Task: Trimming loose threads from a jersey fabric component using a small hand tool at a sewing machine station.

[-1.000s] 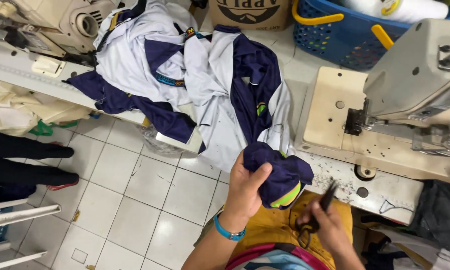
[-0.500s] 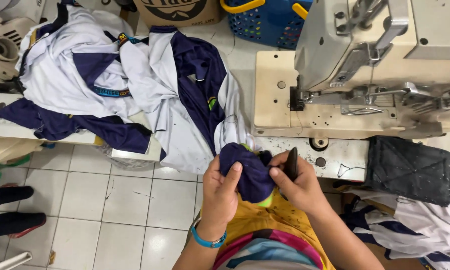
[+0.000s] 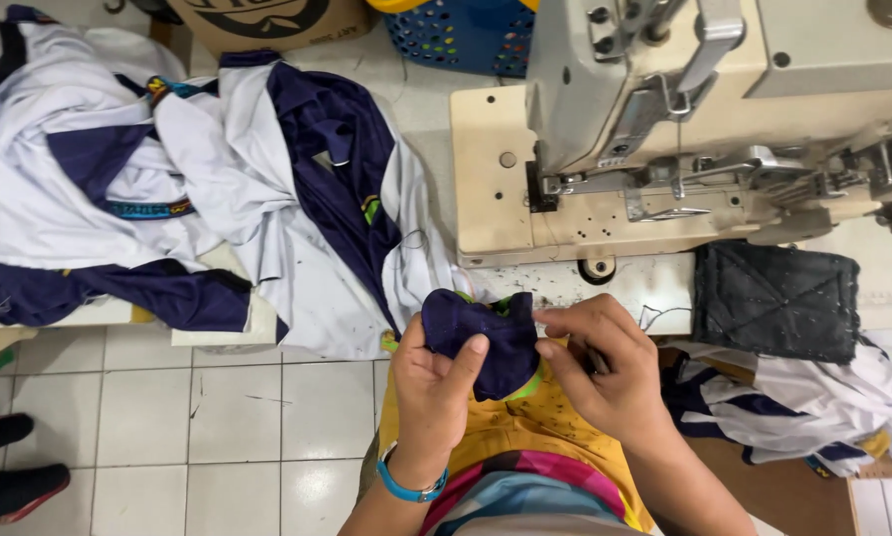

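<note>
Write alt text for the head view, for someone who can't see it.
Two hands, left hand and right hand, pinch a dark blue fabric piece before a cream sewing machine. White-and-navy garments are piled to the left, above a tiled floor.

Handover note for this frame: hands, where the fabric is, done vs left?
Left hand: grips the navy fabric piece, thumb on top.
Right hand: pinches its right edge; a dark tool seems tucked in the palm, kind unclear.
The piece is over the lap, in front of the sewing machine, not under the needle.
White and navy garments are piled on the left.
Done: piece in hand. Left: not yet at the machine.
</note>
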